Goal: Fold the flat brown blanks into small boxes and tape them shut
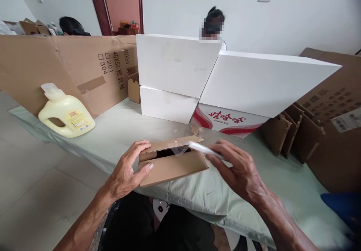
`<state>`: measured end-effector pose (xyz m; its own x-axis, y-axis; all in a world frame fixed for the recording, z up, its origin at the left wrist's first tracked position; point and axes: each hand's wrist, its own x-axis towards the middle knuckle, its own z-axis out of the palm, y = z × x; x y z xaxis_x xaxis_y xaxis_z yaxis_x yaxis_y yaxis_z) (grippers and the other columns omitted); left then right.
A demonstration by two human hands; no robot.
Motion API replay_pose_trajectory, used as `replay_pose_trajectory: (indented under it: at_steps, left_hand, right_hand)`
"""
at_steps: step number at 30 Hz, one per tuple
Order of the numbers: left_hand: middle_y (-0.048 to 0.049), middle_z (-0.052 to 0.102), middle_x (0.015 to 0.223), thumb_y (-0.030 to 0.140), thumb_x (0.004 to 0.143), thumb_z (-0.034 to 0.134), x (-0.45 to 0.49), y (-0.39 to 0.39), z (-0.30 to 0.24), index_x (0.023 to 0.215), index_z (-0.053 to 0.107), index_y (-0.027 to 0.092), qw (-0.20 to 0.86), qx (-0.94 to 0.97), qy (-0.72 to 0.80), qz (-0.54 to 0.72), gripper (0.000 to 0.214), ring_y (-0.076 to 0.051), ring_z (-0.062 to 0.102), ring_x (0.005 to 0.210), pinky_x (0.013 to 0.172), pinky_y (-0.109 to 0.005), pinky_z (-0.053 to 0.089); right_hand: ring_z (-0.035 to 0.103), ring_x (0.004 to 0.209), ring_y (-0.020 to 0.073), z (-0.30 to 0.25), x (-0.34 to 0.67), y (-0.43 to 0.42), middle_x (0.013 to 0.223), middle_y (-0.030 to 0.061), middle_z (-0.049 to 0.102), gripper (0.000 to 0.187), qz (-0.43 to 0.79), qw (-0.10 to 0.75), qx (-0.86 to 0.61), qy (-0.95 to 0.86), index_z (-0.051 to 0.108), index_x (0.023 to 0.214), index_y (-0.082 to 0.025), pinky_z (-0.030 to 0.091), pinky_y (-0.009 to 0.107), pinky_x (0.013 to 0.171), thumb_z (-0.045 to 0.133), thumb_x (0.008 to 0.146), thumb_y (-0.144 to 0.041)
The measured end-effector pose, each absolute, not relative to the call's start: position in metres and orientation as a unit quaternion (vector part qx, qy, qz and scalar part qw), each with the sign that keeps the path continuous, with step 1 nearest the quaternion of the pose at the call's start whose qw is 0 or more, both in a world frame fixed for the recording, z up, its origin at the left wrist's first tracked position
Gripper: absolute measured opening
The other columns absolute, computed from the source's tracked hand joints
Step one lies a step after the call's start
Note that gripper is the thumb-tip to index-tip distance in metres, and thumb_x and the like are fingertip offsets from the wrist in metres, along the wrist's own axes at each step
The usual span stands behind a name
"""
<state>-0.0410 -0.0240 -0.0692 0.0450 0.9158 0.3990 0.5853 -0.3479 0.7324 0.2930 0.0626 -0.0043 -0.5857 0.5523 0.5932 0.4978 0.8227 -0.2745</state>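
Soft light, stretched edges.

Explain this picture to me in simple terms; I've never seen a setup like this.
There's no machine here, just two bare human hands. The one picture comes from a camera worn on their owner's head, looking forward and down. The left hand steadies a small cardboard box at its left end. The right hand holds a slim white object, too blurred to identify, over the box's right end. The table has a pale green cover; on it are a yellow jug and, farther back, stacked white boxes.
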Motion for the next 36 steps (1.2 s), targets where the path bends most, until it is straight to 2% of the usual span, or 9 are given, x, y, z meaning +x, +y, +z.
replay_pose_trajectory:
  at_steps: [2,6,11,17,20,22,27,31,36]
  left_hand:
    - [-0.0085,0.063,0.156,0.038,0.104,0.068,-0.04,-0.022,-0.068,0.142,0.061,0.03,0.189,0.688,0.543,0.444,0.039,-0.029,0.063,0.144,0.12,-0.044,0.053]
    - [-0.0091,0.068,0.148,0.039,0.102,0.069,-0.038,-0.019,-0.066,0.139,0.062,0.028,0.187,0.672,0.543,0.467,0.039,-0.029,0.067,0.135,0.117,-0.045,0.055]
    - [-0.0081,0.073,0.137,0.045,0.101,0.07,-0.032,-0.012,-0.058,0.13,0.069,0.026,0.211,0.634,0.569,0.48,0.035,-0.027,0.073,0.121,0.099,-0.038,0.063]
    - [-0.0077,0.078,0.125,0.037,0.107,0.061,-0.019,-0.003,-0.055,0.11,0.078,0.024,0.158,0.646,0.539,0.516,0.022,-0.024,0.075,0.115,0.1,-0.036,0.062]
    - [-0.0074,0.078,0.123,0.034,0.108,0.06,-0.018,-0.003,-0.057,0.109,0.078,0.023,0.145,0.659,0.524,0.519,0.021,-0.022,0.076,0.109,0.092,-0.032,0.063]
    - [-0.0071,0.078,0.122,0.032,0.109,0.059,-0.019,-0.005,-0.057,0.109,0.078,0.024,0.139,0.668,0.519,0.515,0.021,-0.021,0.076,0.108,0.09,-0.032,0.063]
    - [-0.0067,0.079,0.118,0.028,0.109,0.059,-0.024,-0.006,-0.055,0.11,0.078,0.023,0.123,0.679,0.512,0.511,0.019,-0.022,0.076,0.114,0.094,-0.031,0.063]
    - [-0.0084,0.08,0.118,0.027,0.109,0.058,-0.023,-0.003,-0.055,0.109,0.078,0.022,0.124,0.688,0.509,0.502,0.021,-0.022,0.077,0.113,0.094,-0.031,0.063]
    - [-0.0089,0.08,0.118,0.025,0.108,0.059,-0.021,-0.001,-0.059,0.109,0.078,0.022,0.117,0.686,0.499,0.517,0.02,-0.022,0.077,0.111,0.093,-0.031,0.063]
  right_hand:
    - [0.06,0.068,0.0168,-0.037,0.322,0.066,0.081,0.0009,0.067,0.023,0.011,0.385,-0.412,-0.826,0.067,0.104,-0.023,0.047,0.03,0.067,0.058,0.114,-0.041]
    - [0.061,0.058,0.0203,-0.13,0.382,0.057,0.072,0.0027,0.067,0.047,0.01,0.331,-0.56,-0.759,0.067,0.092,-0.023,0.046,0.032,0.056,0.051,0.111,-0.063]
    - [0.07,0.066,0.0275,-0.191,0.412,0.039,0.075,0.0056,0.071,0.047,-0.049,0.315,-0.507,-0.801,0.066,0.089,-0.025,0.052,0.037,0.057,0.048,0.113,-0.061]
    - [0.074,0.097,0.0276,-0.111,0.362,0.062,0.112,0.0112,0.073,0.02,-0.018,0.395,-0.453,-0.799,0.069,0.119,-0.024,0.062,0.041,0.082,0.063,0.112,-0.042]
    - [0.069,0.119,0.0306,-0.051,0.32,0.071,0.129,0.0144,0.069,0.026,0.004,0.426,-0.37,-0.825,0.066,0.132,-0.025,0.059,0.047,0.099,0.068,0.11,-0.039]
    - [0.066,0.126,0.0318,-0.023,0.294,0.074,0.138,0.0155,0.066,0.032,0.051,0.396,-0.31,-0.863,0.065,0.136,-0.026,0.058,0.047,0.102,0.071,0.108,-0.041]
    - [0.067,0.113,0.0278,-0.009,0.255,0.083,0.132,0.0134,0.069,0.028,0.061,0.291,-0.248,-0.922,0.065,0.133,-0.023,0.057,0.042,0.092,0.073,0.107,-0.031]
    - [0.065,0.098,0.0238,-0.017,0.245,0.091,0.115,0.011,0.073,0.009,-0.013,0.304,-0.207,-0.93,0.071,0.116,-0.021,0.052,0.038,0.082,0.064,0.111,-0.024]
    - [0.063,0.086,0.0194,-0.013,0.242,0.091,0.102,0.008,0.073,0.023,-0.004,0.325,-0.177,-0.929,0.073,0.1,-0.021,0.049,0.034,0.076,0.056,0.114,-0.021]
